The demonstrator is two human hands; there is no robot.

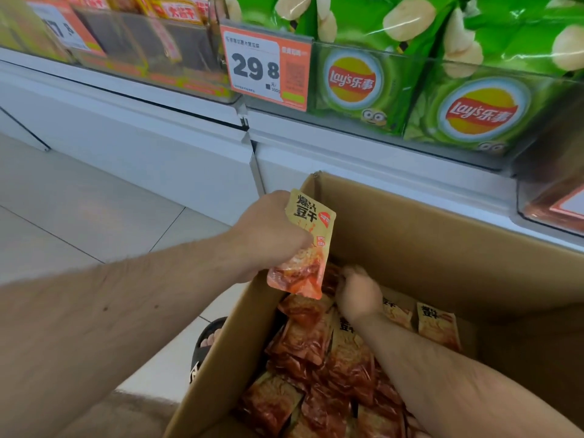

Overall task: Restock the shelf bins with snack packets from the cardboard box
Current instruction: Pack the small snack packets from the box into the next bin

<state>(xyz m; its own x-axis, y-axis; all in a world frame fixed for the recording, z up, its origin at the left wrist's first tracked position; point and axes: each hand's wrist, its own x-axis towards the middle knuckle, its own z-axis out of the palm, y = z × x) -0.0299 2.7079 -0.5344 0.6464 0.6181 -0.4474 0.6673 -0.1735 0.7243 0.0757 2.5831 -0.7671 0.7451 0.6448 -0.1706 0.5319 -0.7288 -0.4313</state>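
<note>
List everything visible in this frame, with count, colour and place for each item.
cardboard box: one, brown, open, on the floor below the shelf
held packet: one, yellow and orange, above the box's left wall
loose packets: many, orange-red, piled inside the box
chip bags: several, green, in the upper right bin
price tag: one, orange and white, on the bin front
yellow packets: several, in the upper left bin
sandal: one, black, left of the box
left hand: gripping the held packet
right hand: down among the loose packets, blurred

Bright even light, blurred edges
</note>
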